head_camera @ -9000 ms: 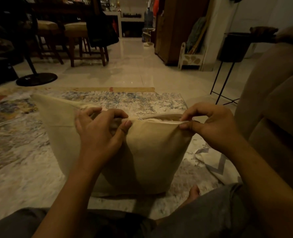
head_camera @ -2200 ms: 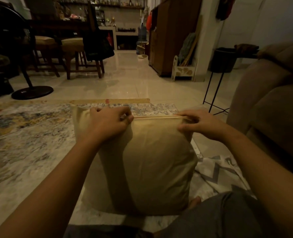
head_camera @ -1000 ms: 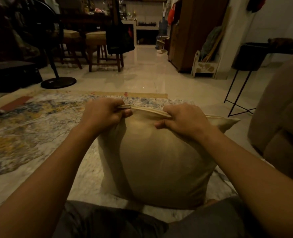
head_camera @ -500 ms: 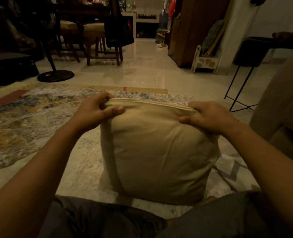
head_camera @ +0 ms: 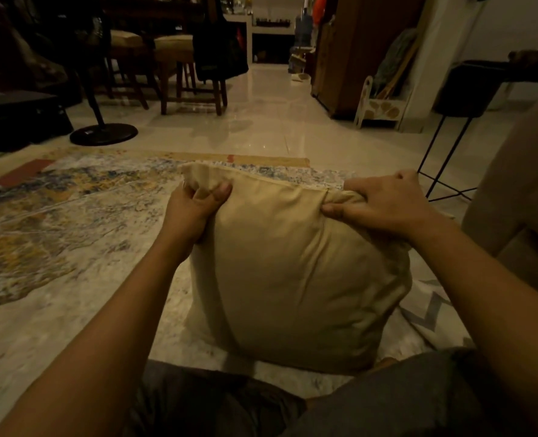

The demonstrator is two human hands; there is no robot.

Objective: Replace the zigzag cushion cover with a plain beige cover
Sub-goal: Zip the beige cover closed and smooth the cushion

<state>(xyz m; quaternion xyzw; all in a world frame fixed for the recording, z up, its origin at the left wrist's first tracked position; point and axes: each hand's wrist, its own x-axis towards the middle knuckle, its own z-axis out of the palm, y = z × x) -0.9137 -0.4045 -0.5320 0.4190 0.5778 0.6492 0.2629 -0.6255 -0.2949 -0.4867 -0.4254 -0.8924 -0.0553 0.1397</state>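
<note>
A cushion in a plain beige cover [head_camera: 293,279] stands upright on the rug in front of my knees, its top seam closed. My left hand [head_camera: 195,206] pinches the cover's top left corner, with the fabric bunched between thumb and fingers. My right hand [head_camera: 384,206] grips the top right corner, where the cloth is gathered in my fist. The zigzag cover [head_camera: 431,313], white with grey chevrons, lies flat on the floor to the right, partly under the cushion.
A patterned rug [head_camera: 56,222] covers the floor to the left. A beige sofa [head_camera: 519,197] rises at the right, with a black wire-legged stand [head_camera: 450,152] beside it. Beyond the rug are a fan base [head_camera: 104,134], wooden stools [head_camera: 182,74] and a cabinet [head_camera: 356,52].
Both hands have slid outward along the top seam to the two corners and now bunch the fabric there. The cushion stands in about the same place.
</note>
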